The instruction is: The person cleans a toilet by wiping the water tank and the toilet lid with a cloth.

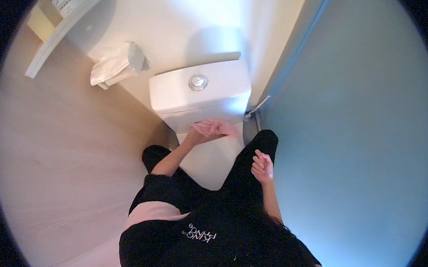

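So the left hand [198, 136] has its grip closed around what looks like a pink cloth [219, 127], all bunched up. It's a bit blurry, so I can't tell where each finger sits. My guess is the bunching gives the palm a thick wad to bear on. The cloth is at the back of the toilet lid [210, 163], right by the foot of the tank [171, 93].

Right hand [263, 168] has nothing in it that I can see, fingers loosely curled over the thigh, probably just parked out of the way. The knees are spread either side of the lid, which I'd say leaves the arm room to reach in.

Further out, the flush button [198, 82] tops the tank, and the tissue holder [116, 68] hangs up left on the wall, likely for easy reach.
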### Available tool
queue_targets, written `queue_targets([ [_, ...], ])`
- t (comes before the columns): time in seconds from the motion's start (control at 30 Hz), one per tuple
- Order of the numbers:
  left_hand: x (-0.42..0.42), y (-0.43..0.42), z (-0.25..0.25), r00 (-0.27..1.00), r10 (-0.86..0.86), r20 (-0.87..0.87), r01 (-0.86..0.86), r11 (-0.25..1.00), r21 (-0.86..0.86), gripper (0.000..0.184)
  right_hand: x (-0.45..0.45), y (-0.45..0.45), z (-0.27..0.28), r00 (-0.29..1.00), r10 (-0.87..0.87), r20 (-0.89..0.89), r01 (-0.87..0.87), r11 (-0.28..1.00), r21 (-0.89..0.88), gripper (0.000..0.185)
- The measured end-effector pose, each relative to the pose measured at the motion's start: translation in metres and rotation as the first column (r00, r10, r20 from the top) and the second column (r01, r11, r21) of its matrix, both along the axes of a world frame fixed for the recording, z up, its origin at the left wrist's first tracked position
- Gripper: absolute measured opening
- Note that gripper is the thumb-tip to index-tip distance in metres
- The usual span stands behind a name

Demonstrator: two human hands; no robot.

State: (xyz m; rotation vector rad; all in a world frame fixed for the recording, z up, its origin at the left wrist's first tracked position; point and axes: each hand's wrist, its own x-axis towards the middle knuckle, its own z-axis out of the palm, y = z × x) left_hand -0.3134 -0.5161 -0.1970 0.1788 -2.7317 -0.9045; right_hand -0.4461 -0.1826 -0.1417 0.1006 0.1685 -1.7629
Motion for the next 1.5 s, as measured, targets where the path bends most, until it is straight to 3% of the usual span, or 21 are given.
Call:
queue_targets([
  [0.03,0.028,-0.016,0.022,0.997,0.045,0.061,-0.057,0.974,0.219,0.022,0.001,-0.003,-0.003,0.999,0.014,0.033,-0.014,1.000,-0.021,0.019],
  [0.1,0.061,-0.032,0.070,0.987,0.158,-0.021,-0.143,0.938,0.316,0.023,0.000,-0.010,-0.001,0.998,0.062,0.003,-0.062,0.997,0.052,0.017],
  [0.17,0.103,-0.056,0.093,0.970,0.242,-0.001,-0.242,0.970,0.035,0.026,0.000,-0.022,-0.006,0.995,0.100,-0.010,-0.100,0.993,0.068,0.017],
  [0.2,0.115,-0.063,0.099,0.961,0.274,0.044,-0.250,0.924,-0.290,0.031,-0.001,-0.028,-0.009,0.992,0.123,0.003,-0.123,0.990,0.073,0.017],
  [0.23,0.119,-0.066,0.103,0.947,0.311,0.073,-0.215,0.788,-0.577,0.038,-0.002,-0.034,-0.008,0.990,0.141,0.005,-0.141,0.986,0.086,0.017],
  [0.33,0.076,-0.062,0.147,0.880,0.422,-0.218,-0.475,0.769,-0.429,0.054,0.001,-0.046,-0.007,0.978,0.199,-0.063,-0.192,0.976,0.100,0.016],
  [0.4,0.048,-0.068,0.177,0.854,0.450,-0.261,-0.518,0.783,-0.344,0.062,0.006,-0.046,0.001,0.976,0.182,-0.119,-0.159,0.971,0.180,0.016],
  [0.47,0.022,-0.088,0.201,0.887,0.428,-0.173,-0.462,0.827,-0.321,0.069,0.007,-0.043,-0.005,0.973,0.158,-0.166,-0.124,0.972,0.201,0.015],
  [0.57,0.005,-0.099,0.217,0.785,0.619,-0.017,-0.548,0.682,-0.485,0.071,0.007,-0.031,-0.006,0.985,0.075,-0.153,-0.041,0.976,0.212,0.015],
  [0.67,0.006,-0.095,0.229,0.705,0.705,0.070,-0.618,0.660,-0.427,0.069,0.005,-0.026,-0.010,0.985,0.083,-0.150,-0.062,0.988,0.141,0.016],
  [0.77,0.018,-0.084,0.232,0.659,0.751,0.043,-0.727,0.651,-0.220,0.073,0.006,-0.023,-0.012,0.986,0.060,-0.153,-0.027,0.978,0.207,0.015],
  [0.87,0.038,-0.096,0.193,0.646,0.744,-0.174,-0.742,0.665,0.090,0.083,0.006,-0.024,-0.008,0.982,0.055,-0.180,-0.013,0.974,0.226,0.016],
  [0.93,0.051,-0.092,0.172,0.701,0.700,-0.137,-0.469,0.597,0.650,0.086,0.009,-0.027,-0.009,0.980,0.072,-0.185,-0.036,0.981,0.189,0.016],
  [0.97,0.060,-0.087,0.163,0.728,0.672,-0.135,-0.265,0.458,0.849,0.087,0.009,-0.028,-0.011,0.978,0.079,-0.191,-0.047,0.985,0.167,0.016],
  [1.0,0.066,-0.083,0.142,0.727,0.681,-0.091,-0.204,0.340,0.918,0.082,0.011,-0.030,-0.011,0.981,0.076,-0.180,-0.044,0.984,0.174,0.016],
  [1.1,0.090,-0.097,0.015,0.710,0.688,0.149,-0.148,-0.061,0.987,0.071,0.008,-0.035,-0.004,0.981,0.095,-0.170,-0.060,0.978,0.199,0.016],
  [1.2,0.109,-0.107,-0.105,0.758,0.579,0.299,-0.151,-0.290,0.945,0.070,0.010,-0.036,-0.003,0.977,0.106,-0.187,-0.065,0.974,0.215,0.015],
  [1.23,0.113,-0.100,-0.103,0.845,0.453,0.283,-0.142,-0.319,0.937,0.069,0.011,-0.036,-0.001,0.974,0.096,-0.203,-0.047,0.971,0.236,0.014],
  [1.27,0.118,-0.093,-0.100,0.913,0.315,0.257,-0.145,-0.340,0.929,0.068,0.011,-0.035,-0.005,0.977,0.085,-0.196,-0.037,0.971,0.236,0.014],
  [1.37,0.112,-0.074,-0.082,0.883,0.368,0.292,-0.172,-0.326,0.930,0.058,0.010,-0.032,-0.008,0.976,0.063,-0.209,-0.014,0.973,0.231,0.014],
  [1.5,0.092,-0.053,0.001,0.783,0.611,0.121,-0.149,-0.006,0.989,0.046,0.011,-0.035,-0.003,0.971,0.070,-0.227,-0.006,0.962,0.273,0.015],
])
